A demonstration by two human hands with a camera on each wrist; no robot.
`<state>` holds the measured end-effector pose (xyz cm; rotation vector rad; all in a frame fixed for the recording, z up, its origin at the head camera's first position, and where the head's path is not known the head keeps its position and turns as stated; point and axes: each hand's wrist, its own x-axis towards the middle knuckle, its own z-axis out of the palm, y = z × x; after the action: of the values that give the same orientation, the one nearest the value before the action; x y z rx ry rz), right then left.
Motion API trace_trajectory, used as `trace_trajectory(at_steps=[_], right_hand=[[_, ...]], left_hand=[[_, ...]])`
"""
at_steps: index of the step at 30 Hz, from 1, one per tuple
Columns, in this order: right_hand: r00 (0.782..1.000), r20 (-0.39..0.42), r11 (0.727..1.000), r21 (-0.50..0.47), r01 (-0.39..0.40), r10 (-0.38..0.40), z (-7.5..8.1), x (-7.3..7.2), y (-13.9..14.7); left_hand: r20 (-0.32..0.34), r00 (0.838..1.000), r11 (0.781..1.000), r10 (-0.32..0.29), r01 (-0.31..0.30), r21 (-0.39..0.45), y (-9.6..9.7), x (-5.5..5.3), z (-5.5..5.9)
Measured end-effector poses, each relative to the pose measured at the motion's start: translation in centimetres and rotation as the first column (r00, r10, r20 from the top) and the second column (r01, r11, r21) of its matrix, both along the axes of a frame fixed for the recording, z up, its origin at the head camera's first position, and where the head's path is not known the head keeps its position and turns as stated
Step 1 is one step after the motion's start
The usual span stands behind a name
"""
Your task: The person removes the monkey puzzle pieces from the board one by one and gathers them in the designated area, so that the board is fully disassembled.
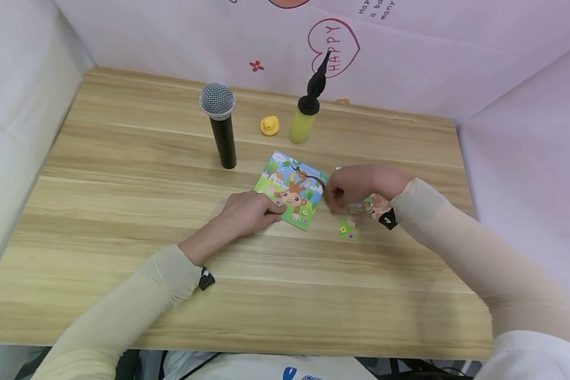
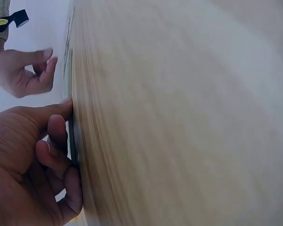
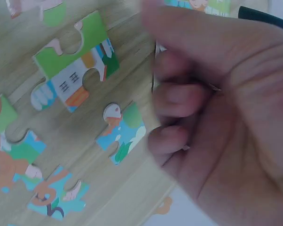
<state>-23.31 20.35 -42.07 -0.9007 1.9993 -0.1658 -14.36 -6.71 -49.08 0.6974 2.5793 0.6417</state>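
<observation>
A square monkey picture board [image 1: 292, 182] lies on the wooden table. My left hand [image 1: 254, 211] holds its lower left corner, thumb at the edge. In the left wrist view the fingers of the left hand [image 2: 38, 155] curl against the board's thin dark edge [image 2: 72, 146]. At the board's right side my right hand [image 1: 353, 184] hovers with curled fingers, and nothing shows between them. Beneath it lie loose jigsaw pieces, among them a green one with flowers [image 1: 349, 229]. In the right wrist view a house piece [image 3: 78, 61] and a small blue piece [image 3: 122, 134] lie beside the right hand [image 3: 212, 99].
A microphone [image 1: 222, 126] stands at the back left. Right of it are a small yellow rubber duck [image 1: 269, 125] and a black-topped yellow-green balloon pump [image 1: 307, 108]. A printed white cloth [image 1: 171, 42] hangs along the table's back edge.
</observation>
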Motion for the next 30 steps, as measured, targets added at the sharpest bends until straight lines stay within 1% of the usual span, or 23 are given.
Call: trace_trajectory(at_steps=[2,4,6,8,13,16,18,21,25,27,30], right_hand=[[0.999,-0.053,0.995,-0.101,-0.006,0.001,-0.2,-0.1,-0.4],[0.995,-0.102,0.982,-0.19,-0.012,-0.008,-0.5,-0.2,-0.9],[0.991,-0.136,0.967,-0.253,-0.02,-0.015,-0.8,-0.2,-1.3],[0.987,-0.156,0.957,-0.288,-0.023,-0.024,-1.0,-0.3,-1.7],[0.985,-0.169,0.951,-0.309,-0.016,-0.038,-1.3,-0.4,-2.4],[0.985,-0.165,0.95,-0.313,-0.004,-0.051,-1.6,-0.5,-2.8],[0.984,-0.167,0.946,-0.324,-0.003,-0.054,-1.8,-0.5,-3.0],[0.984,-0.171,0.938,-0.347,-0.018,-0.044,-2.0,-0.6,-3.5],[0.985,-0.171,0.932,-0.363,-0.025,-0.039,-2.2,-0.6,-4.2],[0.985,-0.169,0.931,-0.365,-0.022,-0.043,-2.3,-0.6,-4.4],[0.987,-0.155,0.929,-0.37,-0.02,-0.041,-2.6,-0.5,-4.8]], left_hand=[[-0.004,1.0,1.0,0.001,-0.001,0.001,0.0,0.0,0.0],[-0.013,1.0,1.0,0.001,-0.001,0.001,0.0,0.0,-0.1],[-0.032,0.999,1.0,-0.001,0.001,0.001,0.0,0.0,-0.1],[-0.058,0.998,1.0,-0.006,0.006,0.002,0.1,0.0,-0.1],[-0.109,0.993,0.999,-0.039,0.041,0.019,0.4,0.2,-0.1],[-0.125,0.99,0.997,-0.061,0.067,0.044,0.8,0.4,-0.1],[-0.133,0.988,0.996,-0.077,0.084,0.044,1.1,0.5,0.0],[-0.117,0.986,0.993,-0.117,0.119,0.017,1.7,0.7,0.3],[-0.088,0.979,0.983,-0.183,0.18,-0.046,2.6,0.9,0.5],[-0.091,0.975,0.977,-0.205,0.199,-0.076,3.0,1.0,0.5],[-0.113,0.969,0.972,-0.222,0.21,-0.11,3.2,0.9,0.4]])
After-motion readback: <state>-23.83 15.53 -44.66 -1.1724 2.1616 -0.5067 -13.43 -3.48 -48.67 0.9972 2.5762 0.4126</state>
